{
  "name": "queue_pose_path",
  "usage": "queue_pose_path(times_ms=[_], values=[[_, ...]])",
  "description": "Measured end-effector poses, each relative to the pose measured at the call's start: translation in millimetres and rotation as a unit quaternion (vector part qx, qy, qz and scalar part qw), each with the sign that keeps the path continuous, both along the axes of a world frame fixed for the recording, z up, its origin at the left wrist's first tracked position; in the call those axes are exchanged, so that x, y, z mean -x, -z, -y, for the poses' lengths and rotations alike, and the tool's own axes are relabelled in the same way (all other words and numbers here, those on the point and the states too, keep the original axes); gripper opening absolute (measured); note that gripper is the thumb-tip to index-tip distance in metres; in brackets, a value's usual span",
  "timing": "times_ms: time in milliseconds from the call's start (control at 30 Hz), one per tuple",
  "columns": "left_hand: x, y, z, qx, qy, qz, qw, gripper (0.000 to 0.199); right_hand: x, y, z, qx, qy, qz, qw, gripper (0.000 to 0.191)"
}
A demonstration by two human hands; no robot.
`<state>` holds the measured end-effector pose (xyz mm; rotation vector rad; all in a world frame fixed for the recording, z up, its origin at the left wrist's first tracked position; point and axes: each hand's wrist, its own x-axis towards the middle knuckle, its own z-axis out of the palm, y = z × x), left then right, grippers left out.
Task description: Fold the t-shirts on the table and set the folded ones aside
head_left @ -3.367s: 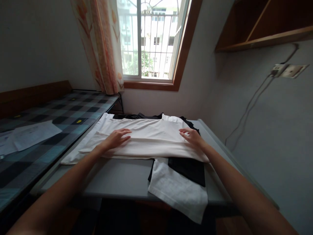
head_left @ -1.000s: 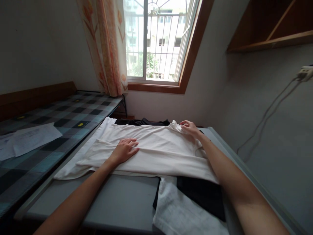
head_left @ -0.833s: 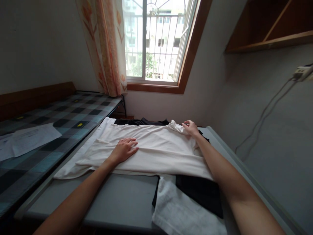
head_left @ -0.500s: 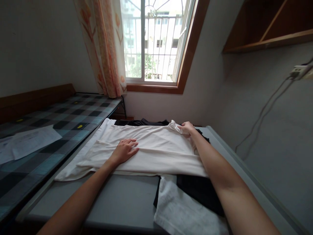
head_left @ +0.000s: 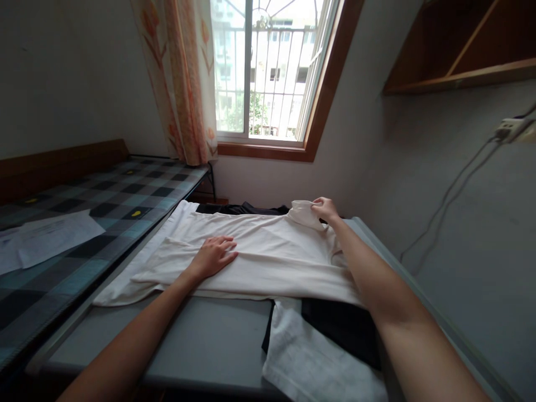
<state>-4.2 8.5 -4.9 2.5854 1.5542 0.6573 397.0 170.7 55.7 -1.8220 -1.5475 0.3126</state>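
Observation:
A white T-shirt (head_left: 268, 262) lies spread across the grey table, wrinkled, with its left end toward the bed. My left hand (head_left: 214, 257) rests on it, fingers stretched out flat on the cloth. At the far right edge of the shirt, my right hand (head_left: 325, 210) pinches a raised bit of white cloth that looks like a sleeve. Dark clothing (head_left: 251, 209) shows behind the shirt's far edge. Under its near right side lie a black garment (head_left: 341, 326) and a light grey piece of cloth (head_left: 310, 352).
The grey tabletop (head_left: 209, 335) stands beside a bed with a checked mattress (head_left: 159, 184), where papers (head_left: 58, 237) lie. Ahead is a barred window (head_left: 272, 84) with a flowered curtain (head_left: 184, 84). A wooden shelf (head_left: 460, 75) and a plugged-in power strip (head_left: 508, 128) are on the right.
My right hand has lifted the pinched cloth slightly upward, so that it stands higher off the shirt. My left hand has stayed in place on the cloth.

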Motion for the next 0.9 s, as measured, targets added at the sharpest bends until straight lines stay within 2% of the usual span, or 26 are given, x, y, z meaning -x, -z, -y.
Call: queue_pose_path(times_ms=[67, 133, 167, 233, 300, 367, 433, 533, 600, 700, 800, 900], values=[[0.5, 0.6, -0.5, 0.000, 0.001, -0.001, 1.000, 0.038, 3.1, -15.1, 13.6, -0.059, -0.052, -0.020, 0.997, 0.019], [0.9, 0.9, -0.8, -0.001, 0.003, 0.004, 1.000, 0.038, 4.9, -26.2, 35.0, -0.062, -0.159, -0.031, 0.985, 0.026], [0.9, 0.8, -0.8, -0.001, 0.003, 0.009, 1.000, 0.038, 5.1, -29.1, 47.6, -0.021, -0.220, -0.028, 0.975, 0.031], [0.7, 0.2, -0.6, 0.000, 0.005, 0.017, 1.000, 0.038, 3.6, -29.7, 72.5, 0.111, -0.326, -0.007, 0.939, 0.036], [0.3, -0.8, -0.1, 0.002, 0.005, 0.018, 1.000, 0.038, -0.7, -24.7, 91.5, 0.198, -0.361, 0.024, 0.911, 0.033], [-0.1, -1.7, 0.4, 0.005, 0.004, 0.017, 1.000, 0.038, -7.2, -17.3, 100.7, 0.208, -0.339, 0.044, 0.916, 0.028], [0.0, -2.2, 0.7, 0.006, 0.003, 0.020, 1.000, 0.038, -14.4, -9.1, 100.4, 0.170, -0.284, 0.034, 0.943, 0.024], [0.9, -2.0, 0.5, 0.008, 0.004, 0.021, 1.000, 0.040, -23.6, 5.1, 90.1, 0.110, -0.162, -0.007, 0.981, 0.023], [1.7, -1.5, 0.0, 0.009, 0.004, 0.017, 1.000, 0.041, -27.6, 17.1, 82.6, 0.086, -0.079, -0.024, 0.993, 0.029], [2.6, -0.6, -0.9, 0.009, 0.007, 0.010, 1.000, 0.042, -30.7, 36.6, 76.5, 0.067, 0.006, -0.008, 0.998, 0.037], [3.2, 0.4, -1.6, 0.010, 0.011, 0.004, 1.000, 0.043, -30.0, 51.2, 77.1, 0.059, 0.039, 0.034, 0.997, 0.040], [4.2, 1.7, -1.6, 0.008, 0.013, 0.009, 1.000, 0.043, -25.2, 57.6, 81.6, 0.050, 0.064, 0.061, 0.995, 0.044]])
